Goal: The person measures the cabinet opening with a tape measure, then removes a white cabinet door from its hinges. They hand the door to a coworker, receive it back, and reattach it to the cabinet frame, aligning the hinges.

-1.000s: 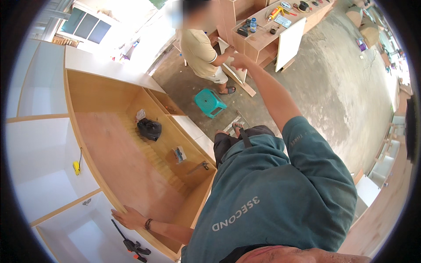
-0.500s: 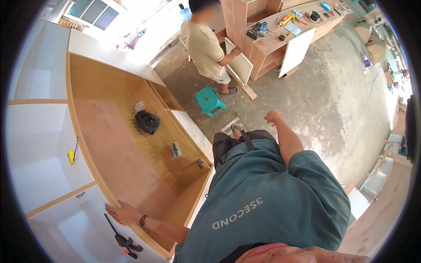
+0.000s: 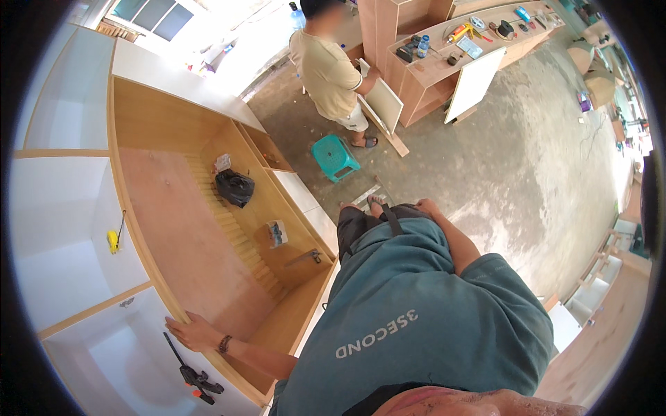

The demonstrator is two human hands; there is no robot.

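Observation:
My left hand (image 3: 193, 333) lies on the wooden edge strip (image 3: 149, 267) of a large cabinet, fingers stretched across it and holding nothing. Below that hand, a black bar clamp (image 3: 198, 380) with orange tips rests in a white compartment. My right hand (image 3: 428, 206) is down by my dark shorts (image 3: 354, 229), its fingers mostly hidden against them. Inside the cabinet's wooden bay lie a black plastic bag (image 3: 234, 188), a clear packet (image 3: 277, 234) and a try square (image 3: 305, 258). A yellow-handled screwdriver (image 3: 113, 240) sits in another white compartment.
A turquoise stool (image 3: 334, 157) stands on the concrete floor beyond the cabinet. Past it, a co-worker (image 3: 326, 69) holds a white panel (image 3: 383, 105). Another white panel (image 3: 475, 84) leans on a wooden cabinet, whose top carries a bottle (image 3: 423, 46), a tape roll (image 3: 476, 22) and tools.
My right hand has dropped from out in front of me to beside my shorts. My left hand stays on the edge strip. The co-worker's arm has shifted lower along the panel.

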